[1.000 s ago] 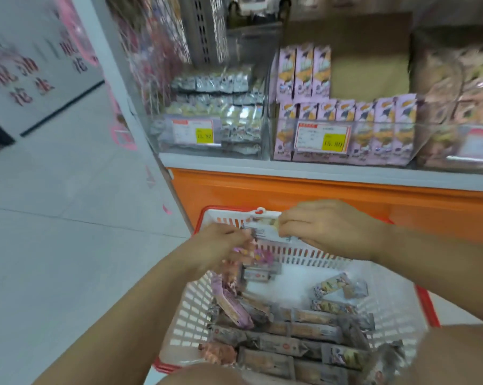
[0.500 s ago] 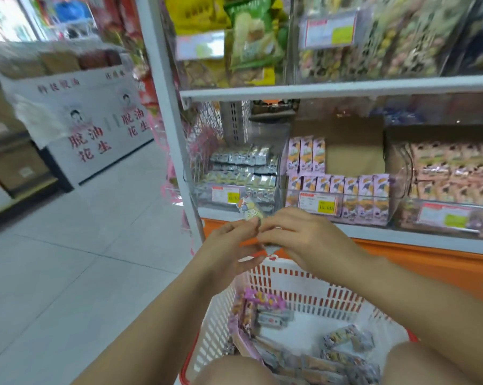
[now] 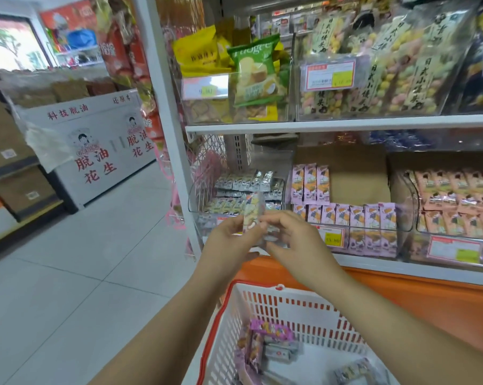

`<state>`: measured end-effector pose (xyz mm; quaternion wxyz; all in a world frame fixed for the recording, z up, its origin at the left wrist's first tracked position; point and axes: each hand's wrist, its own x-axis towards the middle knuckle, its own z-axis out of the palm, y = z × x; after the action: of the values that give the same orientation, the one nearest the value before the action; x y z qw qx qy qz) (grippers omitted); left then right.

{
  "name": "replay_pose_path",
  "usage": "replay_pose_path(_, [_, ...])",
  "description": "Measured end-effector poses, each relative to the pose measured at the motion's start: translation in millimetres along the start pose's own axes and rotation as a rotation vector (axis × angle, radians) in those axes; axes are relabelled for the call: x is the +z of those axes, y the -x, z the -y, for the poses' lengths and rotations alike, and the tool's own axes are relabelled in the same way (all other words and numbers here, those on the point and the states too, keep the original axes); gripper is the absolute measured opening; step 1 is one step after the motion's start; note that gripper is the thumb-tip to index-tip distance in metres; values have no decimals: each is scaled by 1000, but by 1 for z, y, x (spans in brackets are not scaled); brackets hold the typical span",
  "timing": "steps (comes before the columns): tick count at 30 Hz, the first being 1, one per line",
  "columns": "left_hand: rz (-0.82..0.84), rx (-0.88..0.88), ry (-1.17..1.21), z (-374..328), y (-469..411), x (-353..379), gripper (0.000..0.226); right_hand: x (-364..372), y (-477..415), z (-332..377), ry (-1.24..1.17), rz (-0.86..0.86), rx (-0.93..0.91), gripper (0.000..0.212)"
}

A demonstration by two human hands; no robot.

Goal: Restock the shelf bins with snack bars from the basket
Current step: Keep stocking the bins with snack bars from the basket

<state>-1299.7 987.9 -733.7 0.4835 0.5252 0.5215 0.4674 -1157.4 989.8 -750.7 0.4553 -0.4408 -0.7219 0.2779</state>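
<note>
My left hand (image 3: 229,243) pinches a small yellow-and-white snack bar (image 3: 252,212) upright in front of the lower shelf. My right hand (image 3: 296,245) meets it from the right and its fingers hold a silvery wrapper (image 3: 271,237) beside the bar. Behind the hands a clear shelf bin (image 3: 204,209) holds silver and yellow bars. To its right a second clear bin (image 3: 401,229) holds purple bars. Below, the white basket (image 3: 290,304) with a red rim holds several wrapped bars (image 3: 268,343).
A white shelf post (image 3: 168,134) stands left of the bins. The upper shelf (image 3: 345,125) carries bags of snacks. An orange base panel (image 3: 429,301) runs under the lower shelf. Tiled floor (image 3: 68,273) spreads to the left, with a white display stand (image 3: 101,151) and cartons beyond.
Both hands rose from the basket up to the height of the lower shelf bins, carrying the bar. The view tilted upward, so the upper shelf now shows.
</note>
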Motion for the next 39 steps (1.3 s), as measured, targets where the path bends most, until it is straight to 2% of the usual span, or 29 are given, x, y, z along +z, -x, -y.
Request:
replay_pose_path(2, [-66, 52, -66, 1, -13, -5, 22, -4, -12, -6, 11, 119, 36, 36])
replay_pose_path(3, [-104, 69, -122, 0, -20, -6, 27, -7, -19, -11, 41, 150, 54, 37])
replay_pose_path(5, [-162, 75, -272, 0, -37, -7, 51, -15, -35, -25, 165, 135, 87, 40])
replay_pose_path(7, [-206, 111, -384, 2, -60, -5, 50, -22, -53, -45, 299, 111, 135, 45])
replay_pose_path(10, [-219, 169, -450, 6, -100, 5, 48, -31, -77, -71, 351, 98, 181, 48])
replay_pose_path(14, [-157, 96, -536, 12, -153, 28, 56, -33, -93, -95, 228, 68, 195, 37])
replay_pose_path(18, [-140, 126, -565, 16, -210, 52, 25, -35, -102, -112, 83, -1, 188, 31])
replay_pose_path(21, [-150, 136, -587, 20, -246, 67, 39, -36, -102, -117, 39, -2, 179, 31])
replay_pose_path(25, [-167, 142, -700, 30, -279, 78, 37, -38, -102, -121, 16, 4, 171, 35])
replay_pose_path(33, [-90, 153, -1095, 43, -291, 86, 31, -39, -100, -119, 47, 27, 152, 36])
replay_pose_path(39, [-3, 147, -1348, 35, -287, 81, 39, -40, -99, -120, 51, 31, 152, 37])
